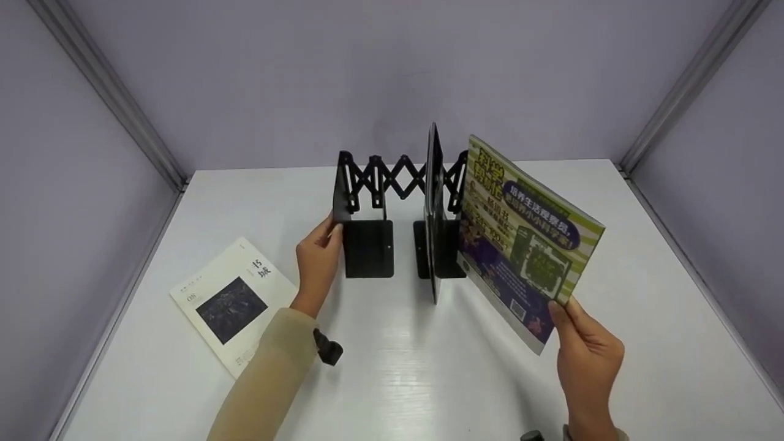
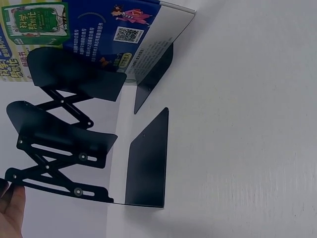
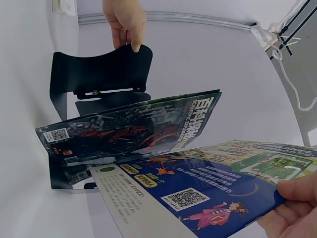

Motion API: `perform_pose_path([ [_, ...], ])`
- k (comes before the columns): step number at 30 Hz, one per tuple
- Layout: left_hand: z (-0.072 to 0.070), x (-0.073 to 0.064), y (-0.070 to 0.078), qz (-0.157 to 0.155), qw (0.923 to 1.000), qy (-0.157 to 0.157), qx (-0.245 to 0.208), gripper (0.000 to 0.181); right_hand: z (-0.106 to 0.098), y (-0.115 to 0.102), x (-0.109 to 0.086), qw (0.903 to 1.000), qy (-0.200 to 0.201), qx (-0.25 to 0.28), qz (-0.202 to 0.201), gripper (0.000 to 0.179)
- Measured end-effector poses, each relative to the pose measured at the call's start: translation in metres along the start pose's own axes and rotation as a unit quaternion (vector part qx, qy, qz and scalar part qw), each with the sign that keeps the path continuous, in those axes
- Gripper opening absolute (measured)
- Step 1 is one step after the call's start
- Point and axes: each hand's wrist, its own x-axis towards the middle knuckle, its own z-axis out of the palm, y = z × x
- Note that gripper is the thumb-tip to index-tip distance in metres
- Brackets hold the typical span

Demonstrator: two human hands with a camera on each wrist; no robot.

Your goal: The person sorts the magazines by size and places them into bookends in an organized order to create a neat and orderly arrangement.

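A black expandable bookend rack [image 1: 369, 250] stands at the middle of the table, its crossed bars stretched between upright plates. My left hand [image 1: 320, 257] pinches the edge of its left end plate between thumb and fingers. A dark-covered magazine [image 3: 133, 130] stands upright inside the rack toward the right end, seen almost edge-on in the head view. My right hand [image 1: 589, 349] grips a green and purple magazine [image 1: 514, 245] by its near lower corner. That magazine is tilted, its far edge right at the rack's right end and overlapping the plate there.
A white booklet [image 1: 190, 288] with a dark picture lies flat on the white table [image 1: 404, 380] at the left, partly behind the left forearm. Pale panels [image 1: 392, 79] enclose the table at the back and both sides, with metal strips at the corners.
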Motion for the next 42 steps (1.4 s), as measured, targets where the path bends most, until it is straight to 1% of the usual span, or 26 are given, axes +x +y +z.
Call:
perform_pose_path([
  [2, 0.001, 0.0, -0.001, 0.005, 1.0, 0.0, -0.001, 0.032, 0.006, 0.004, 0.002, 0.9996, -0.005, 0.021, -0.017, 0.029],
  [7, 0.0, -0.002, -0.003, 0.015, 0.9999, 0.0, 0.002, 0.032, 0.023, 0.016, 0.006, 0.9973, -0.016, 0.043, -0.057, 0.028],
  [16, 0.006, -0.003, 0.001, 0.015, 0.9999, -0.003, 0.008, 0.032, 0.043, 0.038, 0.015, 0.9955, -0.02, 0.019, -0.091, 0.028],
  [23, 0.011, -0.004, 0.002, 0.008, 0.9998, -0.017, -0.001, 0.032, 0.054, 0.051, 0.022, 0.9957, -0.007, -0.015, -0.091, 0.027],
  [29, 0.013, -0.003, 0.004, 0.011, 0.9998, -0.013, -0.004, 0.033, 0.067, 0.059, 0.028, 0.996, 0.002, -0.009, -0.089, 0.026],
  [33, 0.014, -0.002, 0.004, 0.011, 0.9997, -0.019, -0.009, 0.033, 0.076, 0.067, 0.03, 0.9961, 0.008, -0.011, -0.087, 0.026],
  [38, 0.013, -0.005, 0.004, 0.007, 0.9998, -0.017, -0.006, 0.033, 0.086, 0.076, 0.026, 0.9968, -0.008, -0.01, -0.079, 0.026],
  [42, 0.013, -0.005, 0.005, 0.018, 0.9996, -0.019, -0.01, 0.033, 0.091, 0.081, 0.025, 0.9969, -0.025, 0.011, -0.074, 0.027],
])
